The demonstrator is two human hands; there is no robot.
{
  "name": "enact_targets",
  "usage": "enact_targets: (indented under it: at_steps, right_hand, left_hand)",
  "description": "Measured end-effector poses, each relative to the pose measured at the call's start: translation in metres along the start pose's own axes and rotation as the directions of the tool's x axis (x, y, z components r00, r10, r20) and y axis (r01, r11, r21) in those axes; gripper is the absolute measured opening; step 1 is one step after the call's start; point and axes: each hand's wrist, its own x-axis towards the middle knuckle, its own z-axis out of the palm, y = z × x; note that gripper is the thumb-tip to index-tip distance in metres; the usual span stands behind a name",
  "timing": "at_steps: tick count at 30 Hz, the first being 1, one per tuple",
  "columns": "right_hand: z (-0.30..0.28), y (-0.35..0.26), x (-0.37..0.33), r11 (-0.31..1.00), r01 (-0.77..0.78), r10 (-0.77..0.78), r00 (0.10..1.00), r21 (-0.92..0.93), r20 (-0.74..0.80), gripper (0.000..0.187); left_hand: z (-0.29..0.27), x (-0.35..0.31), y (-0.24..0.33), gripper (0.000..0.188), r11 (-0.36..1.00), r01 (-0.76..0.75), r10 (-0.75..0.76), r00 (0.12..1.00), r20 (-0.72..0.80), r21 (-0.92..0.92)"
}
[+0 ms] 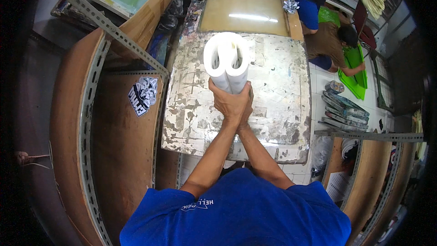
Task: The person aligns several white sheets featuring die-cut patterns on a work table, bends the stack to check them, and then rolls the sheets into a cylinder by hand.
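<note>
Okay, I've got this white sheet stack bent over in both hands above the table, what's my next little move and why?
Probably lower the folded white stack flat onto the worn table. Both hands, left and right, clasp its lower end together, so it stands curled in a double loop, and the tabletop right beneath it looks bare.

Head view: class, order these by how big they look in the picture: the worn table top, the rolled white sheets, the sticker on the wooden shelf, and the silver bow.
1. Worn table top
2. Rolled white sheets, though being held up nearer the camera enlarges them
3. Sticker
4. Silver bow, though it lies farthest away
</note>
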Motion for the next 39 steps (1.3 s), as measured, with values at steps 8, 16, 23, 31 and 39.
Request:
enact_targets:
  at_steps: [8, 16, 23, 31, 39]
  right_hand:
    - [-0.030, 0.004, 0.007, 0.915, 0.401, -0.393, 0.911, -0.045, 0.125, 0.082]
    - [-0.028, 0.014, 0.003, 0.956, 0.292, -0.288, 0.953, -0.027, 0.093, 0.081]
    - [-0.044, 0.001, 0.011, 0.916, 0.401, -0.386, 0.888, -0.009, 0.251, 0.079]
    - [-0.119, 0.004, 0.014, 0.917, 0.384, -0.347, 0.902, -0.111, 0.257, 0.082]
    - [-0.239, 0.045, 0.020, 0.866, 0.323, -0.295, 0.946, -0.382, 0.133, 0.084]
  left_hand:
    - [-0.003, 0.006, -0.018, 0.095, 0.999, -0.044, 0.044, 0.999, -0.007, -0.015]
    - [0.005, -0.003, -0.006, 0.113, 0.997, -0.074, 0.075, 0.997, -0.030, 0.038]
    - [0.004, 0.009, -0.011, 0.103, 1.000, -0.002, 0.001, 0.999, -0.048, -0.020]
    - [-0.020, 0.057, -0.045, 0.077, 0.846, 0.058, -0.065, 0.998, 0.006, -0.530]
    - [-0.077, 0.039, -0.065, 0.056, 0.374, 0.542, -0.248, 0.840, 0.482, -0.753]
